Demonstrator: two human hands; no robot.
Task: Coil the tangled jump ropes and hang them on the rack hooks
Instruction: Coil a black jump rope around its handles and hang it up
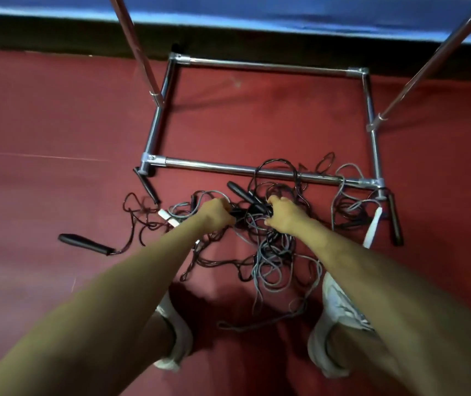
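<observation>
Nearest, a left white shoe (181,338) and a right white shoe (340,307) stand on the red floor (43,124), well short of the rack (214,166). Between them, the loose grey loops of the tangled jump ropes (271,261) begin, and the heap runs on until its far loops drape over the rack's front bar. Both hands are in the heap just in front of that bar. The left hand (215,210) is curled round a short black handle (235,213). The right hand (283,214) hooks its bent fingers into the cords, though which strand it holds cannot be told. One long black handle (86,243) lies well out from the rack's left corner, another handle (148,185) nearly touches that corner, and a third handle (394,221) lies beside a white handle (374,227) just in front of the right corner. The rack's chrome base forms a rectangle on the floor, with two uprights (134,44) rising from its sides. Behind the rack lies a blue mat (257,12).
</observation>
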